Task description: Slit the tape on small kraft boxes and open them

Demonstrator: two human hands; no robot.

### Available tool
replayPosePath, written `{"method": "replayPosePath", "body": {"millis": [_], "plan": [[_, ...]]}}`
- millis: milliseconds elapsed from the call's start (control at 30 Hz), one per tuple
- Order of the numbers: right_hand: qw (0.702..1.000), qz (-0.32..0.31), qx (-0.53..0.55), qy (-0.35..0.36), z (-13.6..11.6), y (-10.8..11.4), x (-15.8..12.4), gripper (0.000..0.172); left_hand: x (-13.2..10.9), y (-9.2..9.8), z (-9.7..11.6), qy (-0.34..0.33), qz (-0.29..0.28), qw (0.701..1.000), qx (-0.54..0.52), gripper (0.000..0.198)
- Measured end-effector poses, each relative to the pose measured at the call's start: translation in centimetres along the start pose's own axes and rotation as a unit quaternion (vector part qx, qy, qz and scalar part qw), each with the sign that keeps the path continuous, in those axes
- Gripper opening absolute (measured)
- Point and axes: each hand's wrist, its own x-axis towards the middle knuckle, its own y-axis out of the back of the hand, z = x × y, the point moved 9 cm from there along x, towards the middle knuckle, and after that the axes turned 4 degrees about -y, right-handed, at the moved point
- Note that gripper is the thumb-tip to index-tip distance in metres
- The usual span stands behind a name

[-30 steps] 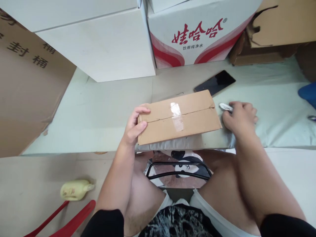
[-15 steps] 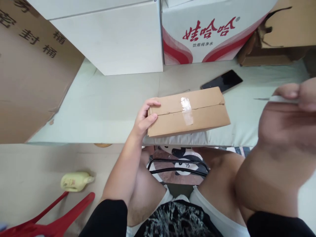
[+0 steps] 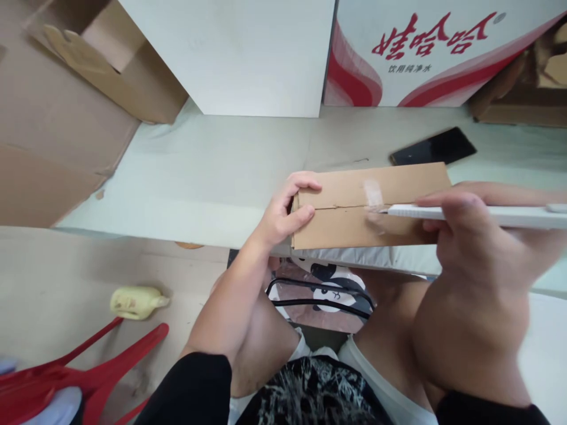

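A small brown cardboard box (image 3: 336, 230) rests near the front edge of the pale green surface. A strip of clear tape (image 3: 373, 195) crosses the seam between its top flaps. My left hand (image 3: 290, 206) grips the box's left end, thumb on top and fingers over the far side. In my right hand (image 3: 469, 236) is a slim white utility knife (image 3: 522, 216), held like a pen. Its thin tip points left and is at the tape on the seam. Whether it has pierced the tape cannot be made out.
Beyond the box lies a black phone (image 3: 436, 147). A plain white box (image 3: 261, 59), a white-and-red carton (image 3: 420, 82) and open brown cartons (image 3: 155, 88) line the back. On the floor at left are a yellow bottle (image 3: 137, 302) and a red plastic frame (image 3: 101, 378).
My right hand has come in from the far right, bringing the knife tip to the tape. My left hand still grips the box. The camera view has shifted, showing more of the left carton.
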Motion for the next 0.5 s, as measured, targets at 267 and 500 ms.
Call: {"method": "replayPosePath", "body": {"millis": [267,500], "plan": [[0.994,0.029,-0.107,0.018,-1.0,-0.4,0.2,0.018,0.0,-0.1,-0.1,0.021,0.004,1.000,-0.015,0.042],[0.994,-0.021,-0.102,0.017,-0.7,-1.0,0.4,0.016,-0.1,-0.2,-0.2,0.025,0.002,0.999,-0.027,0.041]]}}
